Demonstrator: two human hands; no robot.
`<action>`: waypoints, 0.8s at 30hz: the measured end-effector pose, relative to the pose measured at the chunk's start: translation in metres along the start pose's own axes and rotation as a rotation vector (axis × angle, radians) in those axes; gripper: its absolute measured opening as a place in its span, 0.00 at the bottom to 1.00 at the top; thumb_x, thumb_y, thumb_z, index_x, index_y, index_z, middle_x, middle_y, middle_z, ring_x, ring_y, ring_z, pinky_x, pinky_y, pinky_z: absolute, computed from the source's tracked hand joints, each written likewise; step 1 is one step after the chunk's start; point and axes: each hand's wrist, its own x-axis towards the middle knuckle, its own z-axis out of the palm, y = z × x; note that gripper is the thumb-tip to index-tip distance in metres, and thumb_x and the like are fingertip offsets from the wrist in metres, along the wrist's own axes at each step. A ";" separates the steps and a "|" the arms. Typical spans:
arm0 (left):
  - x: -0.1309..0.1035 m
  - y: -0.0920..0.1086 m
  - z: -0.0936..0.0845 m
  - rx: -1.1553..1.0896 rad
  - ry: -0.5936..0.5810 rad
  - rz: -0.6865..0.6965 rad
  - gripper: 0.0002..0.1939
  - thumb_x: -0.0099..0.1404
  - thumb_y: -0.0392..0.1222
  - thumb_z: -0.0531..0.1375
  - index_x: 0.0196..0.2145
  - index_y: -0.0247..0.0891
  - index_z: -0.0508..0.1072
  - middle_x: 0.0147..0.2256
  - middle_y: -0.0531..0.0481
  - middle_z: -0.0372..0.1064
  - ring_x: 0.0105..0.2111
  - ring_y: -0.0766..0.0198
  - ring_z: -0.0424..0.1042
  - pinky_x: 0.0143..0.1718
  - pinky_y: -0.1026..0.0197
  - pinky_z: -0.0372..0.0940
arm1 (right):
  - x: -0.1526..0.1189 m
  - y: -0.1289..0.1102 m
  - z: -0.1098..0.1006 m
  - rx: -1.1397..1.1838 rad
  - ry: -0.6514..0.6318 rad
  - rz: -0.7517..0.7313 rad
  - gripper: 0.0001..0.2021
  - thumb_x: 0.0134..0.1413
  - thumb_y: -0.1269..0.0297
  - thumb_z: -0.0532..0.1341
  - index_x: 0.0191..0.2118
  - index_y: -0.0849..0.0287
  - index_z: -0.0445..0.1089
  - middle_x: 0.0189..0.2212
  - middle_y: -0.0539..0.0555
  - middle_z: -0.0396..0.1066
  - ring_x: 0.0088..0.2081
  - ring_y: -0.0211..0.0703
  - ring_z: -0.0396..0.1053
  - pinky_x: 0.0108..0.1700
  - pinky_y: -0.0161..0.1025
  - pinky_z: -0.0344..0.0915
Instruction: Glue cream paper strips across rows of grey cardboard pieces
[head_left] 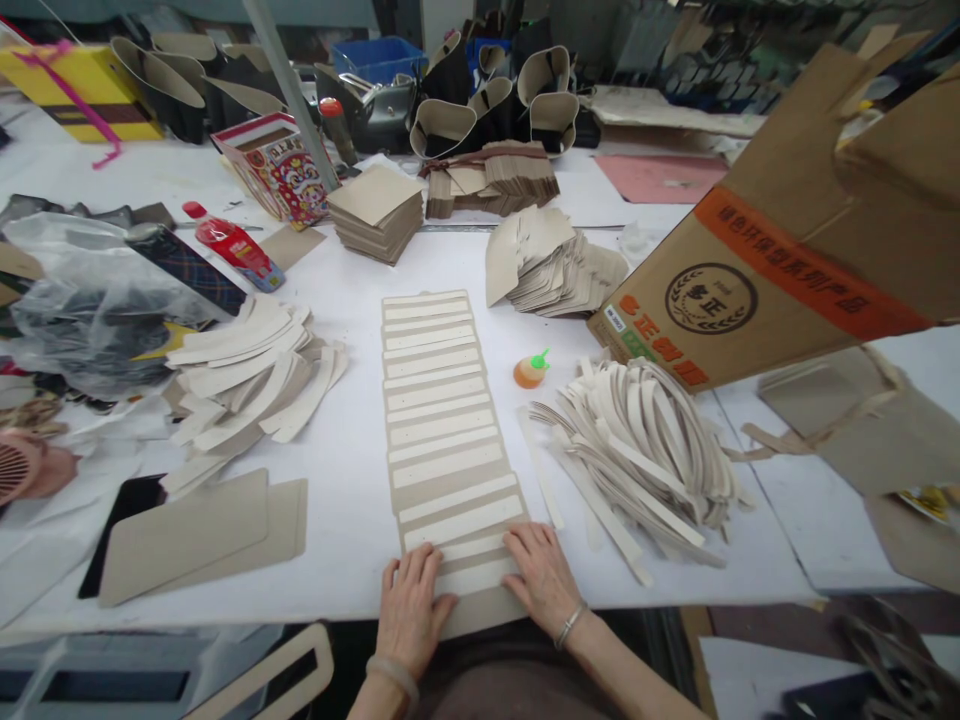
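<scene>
Left hand [409,605], right hand [546,580]: thumbs apart from fingers, both touching pale strip [478,575]; green-capped bottle [529,373] beyond right hand.

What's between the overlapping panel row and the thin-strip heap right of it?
Head view: a small green-capped bottle toward the far side and one loose pale strip nearer the right hand.

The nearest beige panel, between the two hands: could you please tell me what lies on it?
Pale strips lie across the beige panel, with the left hand at one end and the right hand at the other. What the hands cover there cannot be seen.
</scene>
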 end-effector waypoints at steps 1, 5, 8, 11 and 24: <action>-0.001 -0.001 0.000 0.004 -0.002 0.004 0.19 0.56 0.44 0.58 0.46 0.45 0.66 0.49 0.52 0.65 0.49 0.59 0.61 0.52 0.54 0.49 | -0.001 0.000 0.000 0.000 -0.004 -0.002 0.20 0.44 0.57 0.64 0.44 0.55 0.64 0.44 0.54 0.65 0.46 0.48 0.59 0.51 0.46 0.50; 0.003 0.000 -0.006 -0.007 -0.017 -0.012 0.21 0.56 0.46 0.57 0.48 0.46 0.63 0.48 0.52 0.65 0.49 0.59 0.61 0.51 0.53 0.48 | 0.000 -0.002 -0.003 0.017 0.000 0.002 0.18 0.44 0.56 0.64 0.42 0.55 0.64 0.44 0.54 0.64 0.46 0.49 0.59 0.51 0.45 0.51; 0.006 0.005 -0.013 -0.011 -0.082 -0.021 0.18 0.56 0.46 0.57 0.45 0.46 0.65 0.45 0.52 0.66 0.47 0.60 0.62 0.50 0.54 0.49 | 0.004 -0.006 -0.004 -0.007 0.010 0.013 0.20 0.45 0.56 0.63 0.45 0.55 0.63 0.43 0.55 0.64 0.46 0.49 0.59 0.50 0.45 0.52; 0.004 0.009 -0.016 -0.009 -0.144 -0.023 0.15 0.55 0.46 0.57 0.42 0.44 0.66 0.43 0.51 0.65 0.46 0.58 0.61 0.51 0.53 0.48 | 0.005 -0.008 -0.001 -0.049 -0.007 0.011 0.19 0.43 0.55 0.64 0.41 0.55 0.64 0.42 0.55 0.65 0.44 0.50 0.60 0.49 0.46 0.52; -0.001 0.020 -0.008 -0.048 -0.131 -0.161 0.16 0.51 0.38 0.57 0.40 0.41 0.66 0.43 0.49 0.67 0.47 0.56 0.62 0.52 0.49 0.47 | 0.011 -0.010 0.007 -0.060 -0.064 0.042 0.20 0.33 0.63 0.69 0.35 0.57 0.63 0.36 0.52 0.67 0.40 0.48 0.62 0.44 0.43 0.52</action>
